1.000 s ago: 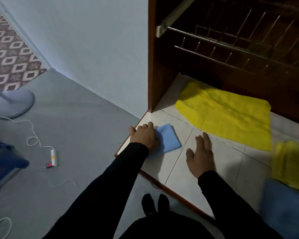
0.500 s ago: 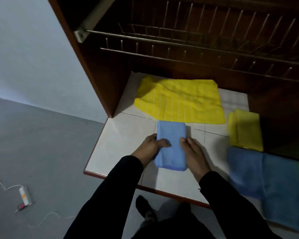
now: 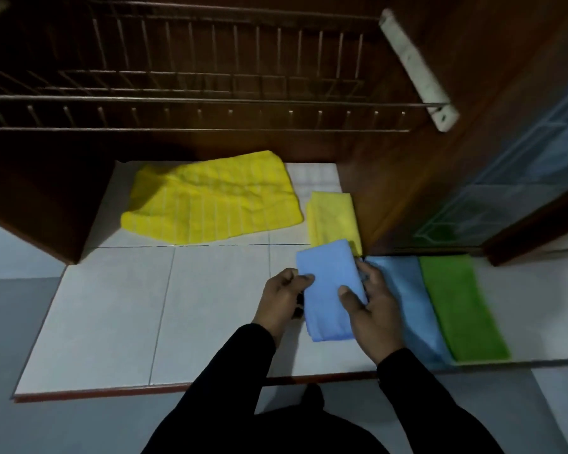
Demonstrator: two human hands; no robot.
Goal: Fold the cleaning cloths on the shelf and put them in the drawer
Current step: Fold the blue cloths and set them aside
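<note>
Blue, folded into a narrow packet, the small cloth [image 3: 330,290] is being held between both hands just above the tiled shelf [image 3: 112,322]. The left hand [image 3: 281,301] is pinching its left edge with curled fingers, while the right hand [image 3: 371,314] is gripping the other side, thumb lying across the top face. Half a second ago the same packet was sitting near the middle of the shelf, directly in front of the large yellow cloth [image 3: 210,201]; now it is travelling to the right, its far corner overlapping the small folded yellow cloth [image 3: 333,217] and its right side close to the flat blue cloth [image 3: 407,306] and the green cloth [image 3: 459,306] lying beside that.

That shift suggests folding of this piece is finished and the person is carrying it towards wherever the finished ones are going — whether to a pile or to the drawer is not clear, since no drawer is showing in this view. The large yellow cloth is lying rumpled and only loosely doubled under the wire rack [image 3: 194,103], so it probably counts as work not yet done. The blue and green pieces are lying flat — they likely need folding too.
</note>
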